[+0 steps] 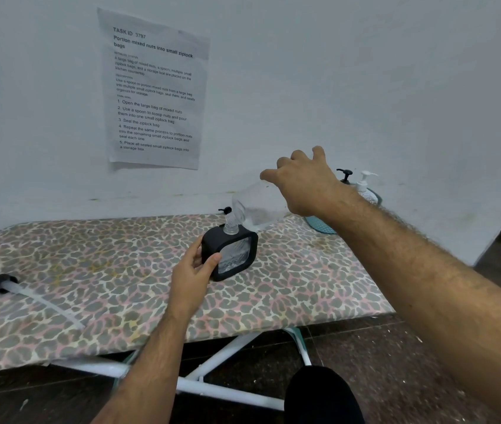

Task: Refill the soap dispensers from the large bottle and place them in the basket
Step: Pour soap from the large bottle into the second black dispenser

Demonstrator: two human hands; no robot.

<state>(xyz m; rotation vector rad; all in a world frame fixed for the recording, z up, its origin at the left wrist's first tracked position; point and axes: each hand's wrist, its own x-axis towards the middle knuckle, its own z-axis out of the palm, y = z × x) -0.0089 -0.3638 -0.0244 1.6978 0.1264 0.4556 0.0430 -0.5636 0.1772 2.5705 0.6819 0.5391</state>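
A black square soap dispenser [237, 254] with a clear window stands open-topped on the leopard-print board [90, 270]. My left hand [195, 270] grips its left side. My right hand [301, 182] holds a large clear bottle [255, 206] tipped over, its neck in the dispenser's opening. A black pump head with a long tube [7, 284] lies at the board's left. At the back right a teal basket [319, 224] holds two pump dispensers, one black-topped [344, 174] and one white [365, 185].
Behind the black dispenser a small black pump top [225, 210] shows. A printed sheet [154, 90] is taped to the wall. White folding legs [212, 359] and dark floor lie below the board's front edge. My dark knee [322, 396] is at the bottom.
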